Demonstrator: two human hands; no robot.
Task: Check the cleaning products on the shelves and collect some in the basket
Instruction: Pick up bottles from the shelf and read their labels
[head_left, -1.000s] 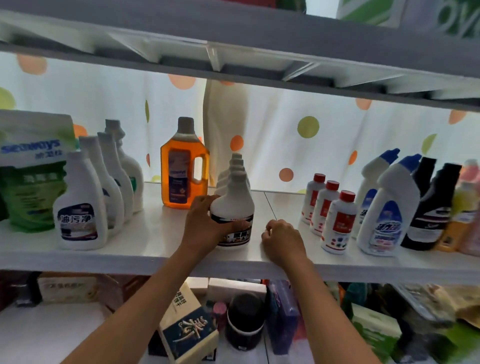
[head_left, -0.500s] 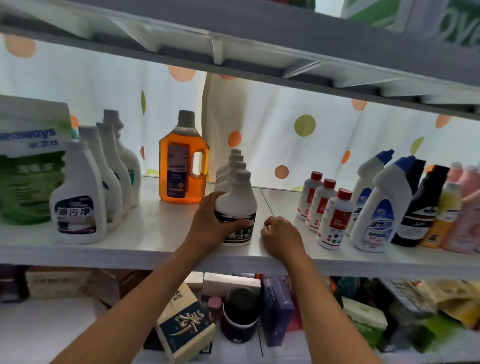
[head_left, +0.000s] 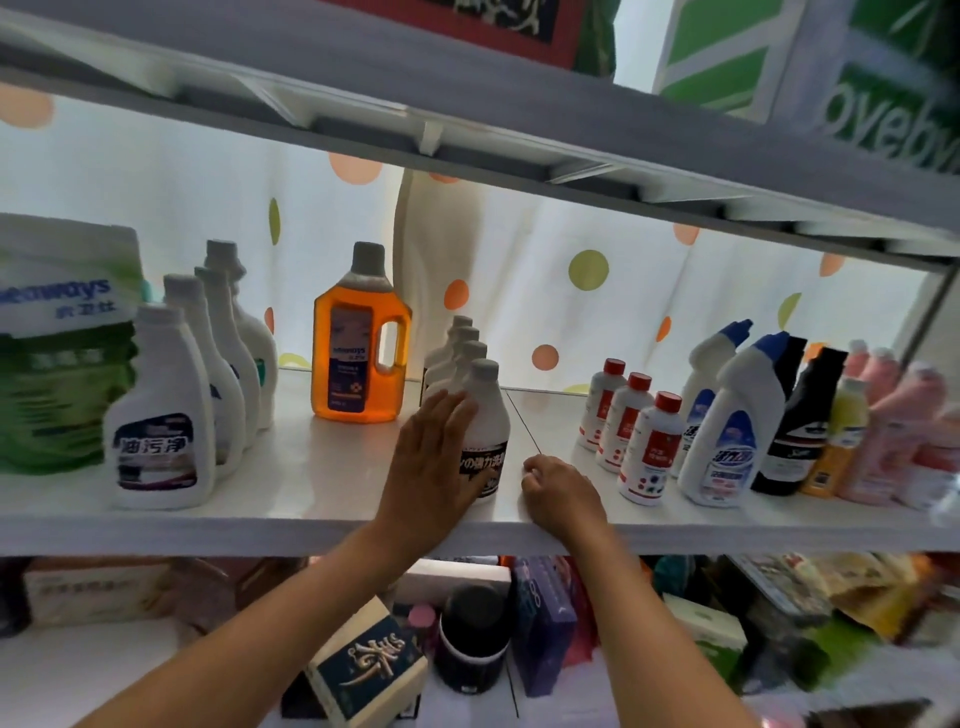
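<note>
A row of white bottles with grey caps stands mid-shelf; the front bottle (head_left: 484, 431) has a black label. My left hand (head_left: 431, 462) lies against its left side with straight fingers, touching it. My right hand (head_left: 563, 493) rests as a loose fist on the white shelf (head_left: 322, 478) just right of that bottle, holding nothing. An orange bottle (head_left: 361, 343) with a handle stands behind and to the left. No basket is in view.
White spray-type bottles (head_left: 161, 431) and a green pouch (head_left: 57, 353) stand at the left. Red-capped bottles (head_left: 649, 447), blue-capped bottles (head_left: 737, 426), black and pink bottles fill the right. An upper shelf (head_left: 467, 114) hangs overhead. Boxes and jars crowd the lower shelf (head_left: 467, 639).
My left hand has let go of the front white bottle and now lies flat against it with fingers straightened. The right hand stays on the shelf edge. The view has tilted slightly.
</note>
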